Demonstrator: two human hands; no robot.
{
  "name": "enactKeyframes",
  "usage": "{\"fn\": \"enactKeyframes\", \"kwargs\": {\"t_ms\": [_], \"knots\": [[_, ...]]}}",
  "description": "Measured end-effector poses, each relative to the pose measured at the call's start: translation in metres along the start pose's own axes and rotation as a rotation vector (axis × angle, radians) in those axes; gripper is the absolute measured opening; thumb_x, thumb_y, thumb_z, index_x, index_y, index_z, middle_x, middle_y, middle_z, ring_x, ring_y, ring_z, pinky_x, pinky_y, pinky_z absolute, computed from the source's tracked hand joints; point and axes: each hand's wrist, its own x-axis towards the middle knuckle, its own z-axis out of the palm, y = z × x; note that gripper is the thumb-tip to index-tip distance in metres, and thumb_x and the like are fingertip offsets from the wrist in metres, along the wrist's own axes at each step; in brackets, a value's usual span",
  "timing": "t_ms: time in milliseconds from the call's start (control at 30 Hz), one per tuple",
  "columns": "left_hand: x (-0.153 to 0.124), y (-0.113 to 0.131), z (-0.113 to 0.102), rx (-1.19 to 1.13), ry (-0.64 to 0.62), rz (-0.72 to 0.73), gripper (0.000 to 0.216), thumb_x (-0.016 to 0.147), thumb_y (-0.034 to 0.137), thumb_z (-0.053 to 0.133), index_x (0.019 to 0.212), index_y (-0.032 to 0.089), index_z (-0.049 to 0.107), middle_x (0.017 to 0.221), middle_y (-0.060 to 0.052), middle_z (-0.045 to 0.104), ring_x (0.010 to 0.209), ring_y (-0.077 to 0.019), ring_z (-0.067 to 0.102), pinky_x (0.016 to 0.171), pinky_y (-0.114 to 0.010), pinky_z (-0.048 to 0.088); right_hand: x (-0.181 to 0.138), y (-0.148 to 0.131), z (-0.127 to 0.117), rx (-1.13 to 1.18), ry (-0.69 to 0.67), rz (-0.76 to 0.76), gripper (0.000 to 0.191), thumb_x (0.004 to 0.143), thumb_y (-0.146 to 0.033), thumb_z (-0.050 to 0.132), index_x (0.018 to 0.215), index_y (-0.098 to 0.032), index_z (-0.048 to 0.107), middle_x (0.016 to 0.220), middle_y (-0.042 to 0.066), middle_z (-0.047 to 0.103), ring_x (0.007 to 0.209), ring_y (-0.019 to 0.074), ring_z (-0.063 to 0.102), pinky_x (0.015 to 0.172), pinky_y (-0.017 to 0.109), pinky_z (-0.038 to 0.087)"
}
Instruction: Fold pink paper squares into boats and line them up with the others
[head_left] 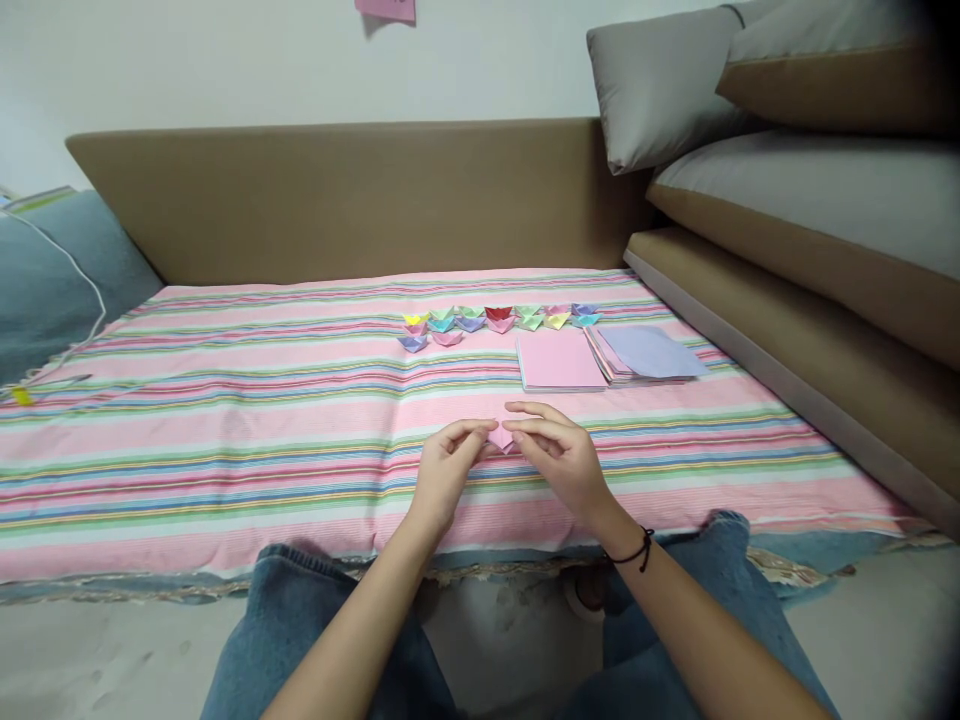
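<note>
My left hand (448, 467) and my right hand (559, 452) meet over the striped cloth (225, 420), both pinching a small folded pink paper piece (501, 437) between their fingertips. Most of the piece is hidden by my fingers. Beyond my hands lies a stack of pink paper squares (559, 360), and right of it a fanned stack topped by a lilac sheet (649, 352). Further back, several small folded paper boats (498, 319) in mixed colours stand in rows.
A brown sofa back (360, 195) runs behind the cloth. Stacked brown-and-grey cushions (810, 240) rise at the right, with a grey pillow (660, 85) on top. A blue cushion and a white cable (67, 270) lie at the left. My knees in jeans (300, 620) are below.
</note>
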Motion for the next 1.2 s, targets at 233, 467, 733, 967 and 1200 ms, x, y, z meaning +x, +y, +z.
{"fn": "enactKeyframes", "kwargs": {"t_ms": [233,467,733,967,1200], "knots": [[0.0002,-0.0037,-0.0003,-0.037,0.025,0.038,0.021,0.060,0.020,0.077,0.077,0.016,0.064,0.068,0.001,0.066,0.064,-0.0118,0.063,0.066,-0.023,0.051,0.0013,0.0051,0.0061,0.174,0.025,0.197,0.033,0.068,-0.028,0.073,0.099,-0.021,0.063,0.101,0.007,0.065,0.082,0.0177,0.065,0.072,0.030,0.056],[0.0028,-0.0019,-0.0001,-0.098,-0.009,0.034,0.040,0.057,0.019,0.078,0.092,0.017,0.059,0.075,0.001,0.066,0.067,-0.0107,0.062,0.065,-0.022,0.050,0.0019,0.0063,0.0069,0.270,-0.059,0.353,0.034,0.058,-0.029,0.079,0.084,-0.019,0.060,0.064,0.000,0.066,0.063,0.0161,0.065,0.061,0.027,0.053],[0.0005,0.0001,-0.0028,-0.017,-0.107,0.047,0.036,0.064,0.025,0.075,0.089,0.018,0.050,0.061,0.004,0.065,0.056,-0.0112,0.061,0.056,-0.021,0.045,-0.0016,0.0032,0.0079,0.199,-0.135,0.381,0.041,0.058,-0.028,0.079,0.086,-0.022,0.050,0.058,-0.004,0.064,0.058,0.0170,0.066,0.056,0.026,0.051],[0.0006,0.0017,-0.0007,-0.043,-0.114,0.077,0.040,0.065,0.023,0.075,0.086,0.021,0.040,0.059,0.006,0.063,0.053,-0.0099,0.058,0.055,-0.020,0.043,-0.0032,0.0033,0.0092,0.182,-0.164,0.352,0.038,0.065,-0.025,0.072,0.089,-0.024,0.043,0.058,-0.005,0.064,0.058,0.0172,0.065,0.056,0.027,0.050],[0.0009,0.0024,-0.0011,-0.047,-0.066,0.052,0.040,0.066,0.024,0.073,0.097,0.019,0.048,0.071,0.002,0.067,0.061,-0.0097,0.059,0.059,-0.020,0.043,-0.0028,0.0031,0.0079,0.143,-0.172,0.308,0.037,0.065,-0.018,0.070,0.080,-0.024,0.037,0.052,-0.008,0.059,0.049,0.0129,0.059,0.049,0.022,0.044]]}}
